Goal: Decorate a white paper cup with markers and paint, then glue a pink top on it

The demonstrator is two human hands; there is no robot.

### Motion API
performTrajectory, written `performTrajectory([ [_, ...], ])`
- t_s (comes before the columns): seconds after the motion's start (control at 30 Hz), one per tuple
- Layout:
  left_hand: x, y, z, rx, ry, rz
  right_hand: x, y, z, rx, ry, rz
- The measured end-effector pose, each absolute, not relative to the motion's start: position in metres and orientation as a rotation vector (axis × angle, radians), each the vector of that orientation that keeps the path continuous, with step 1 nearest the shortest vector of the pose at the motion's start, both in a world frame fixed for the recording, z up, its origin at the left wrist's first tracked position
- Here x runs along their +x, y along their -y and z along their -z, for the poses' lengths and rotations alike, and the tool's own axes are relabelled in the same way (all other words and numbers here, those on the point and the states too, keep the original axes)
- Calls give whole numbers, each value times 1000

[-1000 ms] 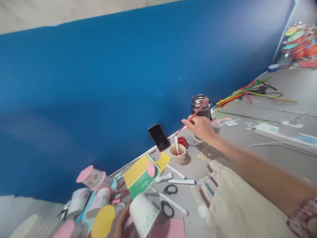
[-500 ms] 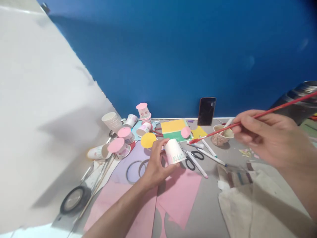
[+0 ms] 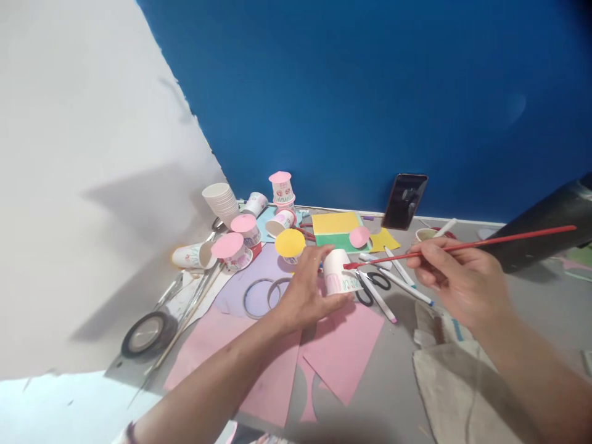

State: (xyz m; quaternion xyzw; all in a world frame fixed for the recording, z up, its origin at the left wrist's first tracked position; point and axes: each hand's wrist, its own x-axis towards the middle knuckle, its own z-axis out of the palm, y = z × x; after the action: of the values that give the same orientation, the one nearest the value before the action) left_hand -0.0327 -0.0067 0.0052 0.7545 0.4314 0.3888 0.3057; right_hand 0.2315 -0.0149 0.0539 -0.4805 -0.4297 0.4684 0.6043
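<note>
My left hand (image 3: 311, 288) grips a white paper cup (image 3: 337, 265) turned upside down, its side painted with a pink patch and green grass-like strokes. Between the fingers of my right hand (image 3: 456, 271) is a long red paintbrush (image 3: 497, 238), held level. Its red-tipped bristles meet the cup's side near the middle. Just behind the cup lie black-handled scissors (image 3: 380, 281) and several white markers (image 3: 378, 297). Pink paper sheets (image 3: 345, 348) spread under my left arm and the cup.
Decorated cups with pink discs (image 3: 227, 245) and a yellow disc (image 3: 290, 243) stand at the left, near stacked white cups (image 3: 221, 202). Tape rolls (image 3: 144, 334) lie about. A phone (image 3: 405, 200) leans on the blue wall. A cloth (image 3: 451, 382) covers the right front.
My right hand has brought the paintbrush down and left, so its tip now meets the cup. My left hand still holds the cup. The view has shifted slightly.
</note>
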Motion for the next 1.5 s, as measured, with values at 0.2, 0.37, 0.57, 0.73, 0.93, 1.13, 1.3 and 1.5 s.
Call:
performTrajectory([
  [0.2,-32,7,-5,2011,-1179,-1013,234,17,-53,-1086,1063,-978],
  [0.37,-33,6,-5,1989,-1168,-990,236,23,-52,-1153,1187,-912],
  [0.57,-33,6,-6,1992,-1137,-990,237,25,-53,-1178,1277,-882],
  [0.73,-33,6,-7,2002,-1124,-957,239,22,-50,-1198,1294,-903],
  [0.93,-33,6,-7,2008,-1116,-963,242,22,-50,-1164,1280,-850],
  [1.13,-33,6,-9,2004,-1097,-945,241,20,-51,-1188,1302,-885],
  [1.3,-34,6,-9,1978,-1082,-959,242,20,-54,-1143,1268,-872],
  [1.5,-33,6,-7,1965,-1062,-997,242,20,-55,-1168,1259,-860],
])
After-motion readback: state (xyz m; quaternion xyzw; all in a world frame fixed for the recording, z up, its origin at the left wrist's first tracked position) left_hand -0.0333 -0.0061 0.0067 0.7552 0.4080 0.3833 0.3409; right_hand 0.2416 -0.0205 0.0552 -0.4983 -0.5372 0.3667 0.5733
